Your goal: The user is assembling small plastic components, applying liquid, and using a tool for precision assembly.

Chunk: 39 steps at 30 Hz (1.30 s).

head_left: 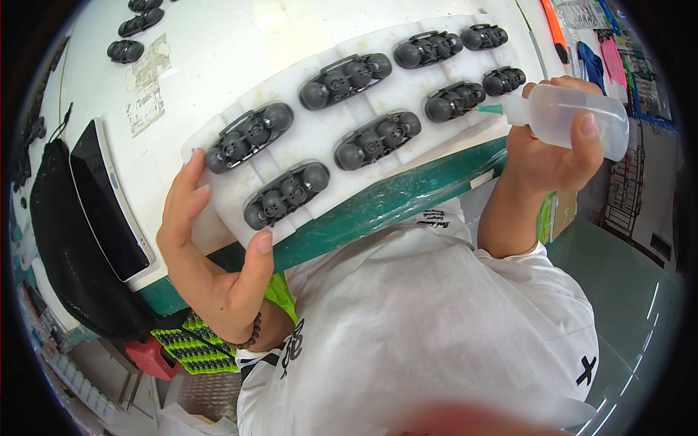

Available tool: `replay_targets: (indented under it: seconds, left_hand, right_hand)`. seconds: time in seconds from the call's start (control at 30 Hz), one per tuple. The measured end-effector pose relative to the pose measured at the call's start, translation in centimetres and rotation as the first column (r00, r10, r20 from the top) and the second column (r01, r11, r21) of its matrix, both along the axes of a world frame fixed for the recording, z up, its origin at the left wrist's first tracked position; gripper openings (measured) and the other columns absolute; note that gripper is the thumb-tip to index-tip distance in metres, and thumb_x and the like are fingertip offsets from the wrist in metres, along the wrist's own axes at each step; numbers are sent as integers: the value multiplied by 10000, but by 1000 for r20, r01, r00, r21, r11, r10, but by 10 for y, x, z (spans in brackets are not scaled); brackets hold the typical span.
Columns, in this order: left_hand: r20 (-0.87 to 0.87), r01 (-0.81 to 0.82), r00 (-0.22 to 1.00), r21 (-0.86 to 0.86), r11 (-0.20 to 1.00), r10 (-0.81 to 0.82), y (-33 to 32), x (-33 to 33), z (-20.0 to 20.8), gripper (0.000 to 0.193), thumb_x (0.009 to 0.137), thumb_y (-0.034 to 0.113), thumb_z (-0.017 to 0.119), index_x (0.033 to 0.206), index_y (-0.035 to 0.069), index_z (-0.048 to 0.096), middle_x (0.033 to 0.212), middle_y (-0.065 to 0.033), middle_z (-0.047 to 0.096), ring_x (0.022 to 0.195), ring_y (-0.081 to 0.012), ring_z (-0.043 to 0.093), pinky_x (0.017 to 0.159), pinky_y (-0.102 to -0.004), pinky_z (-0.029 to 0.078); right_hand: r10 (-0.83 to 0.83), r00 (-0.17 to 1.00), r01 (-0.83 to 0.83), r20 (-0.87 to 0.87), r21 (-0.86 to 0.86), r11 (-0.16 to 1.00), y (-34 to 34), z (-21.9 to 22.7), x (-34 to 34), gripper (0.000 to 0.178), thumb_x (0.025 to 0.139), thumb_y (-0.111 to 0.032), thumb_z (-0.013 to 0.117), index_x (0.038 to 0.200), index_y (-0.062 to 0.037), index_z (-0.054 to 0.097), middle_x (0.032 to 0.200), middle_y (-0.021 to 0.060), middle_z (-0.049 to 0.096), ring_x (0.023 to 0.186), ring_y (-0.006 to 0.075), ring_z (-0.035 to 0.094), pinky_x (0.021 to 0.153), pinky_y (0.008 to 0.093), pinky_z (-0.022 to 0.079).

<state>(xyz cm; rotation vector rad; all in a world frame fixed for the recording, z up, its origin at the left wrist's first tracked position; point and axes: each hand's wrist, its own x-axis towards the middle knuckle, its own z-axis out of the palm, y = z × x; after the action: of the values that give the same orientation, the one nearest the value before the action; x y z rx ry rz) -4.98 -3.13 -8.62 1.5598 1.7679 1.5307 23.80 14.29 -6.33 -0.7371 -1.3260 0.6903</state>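
Translucent plastic squeeze bottle (571, 116) with a green nozzle sits clamped in my right hand (549, 156), past the desk's right near corner, its tip touching the near-row part second from the right end of the long white moulded tray (320, 134). That tray lies slantwise along the desk's green near edge (392, 200), its near side overhanging it a little. My left hand (211, 254) steadies the tray's left end, thumb on the near side, fingers spread against the end, gripping only lightly. Eight dark grey lumpy plastic parts (345, 76) lie in the tray, four per row. Beyond the tray the white desk (218, 58) is open toward its far edge. Three more grey parts (125, 51) rest at the far left corner. At the left edge lies one black tablet (109, 200).
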Motion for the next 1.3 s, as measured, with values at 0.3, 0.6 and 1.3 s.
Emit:
replay_targets:
  seconds: [0.3,0.6,1.3]
  left_hand:
    - [-16,19,1000,-44,999,-20,-1,-4,-1,573,746,98,698,1255,-12,459,1355,-295,495,1294,-365,473,1130,-446,282]
    - [-12,13,1000,-53,998,-14,-3,-4,-1,546,768,96,686,1251,-18,459,1353,-300,494,1302,-359,467,1130,-436,282]
    - [-30,5,1000,-103,995,-8,-2,-4,3,547,805,178,671,1262,-20,446,1379,-293,465,1313,-360,447,1134,-438,280]
  right_hand:
    - [37,989,-39,-141,-14,999,-8,3,-21,273,706,-153,711,885,40,638,778,112,646,663,164,607,625,275,492]
    - [20,996,-21,-86,-12,1000,6,-1,8,335,755,-276,609,871,38,626,785,162,636,646,227,634,609,316,523]
    - [-138,980,147,-140,54,988,22,-5,28,320,777,-284,616,853,27,621,734,128,634,517,122,540,466,206,395]
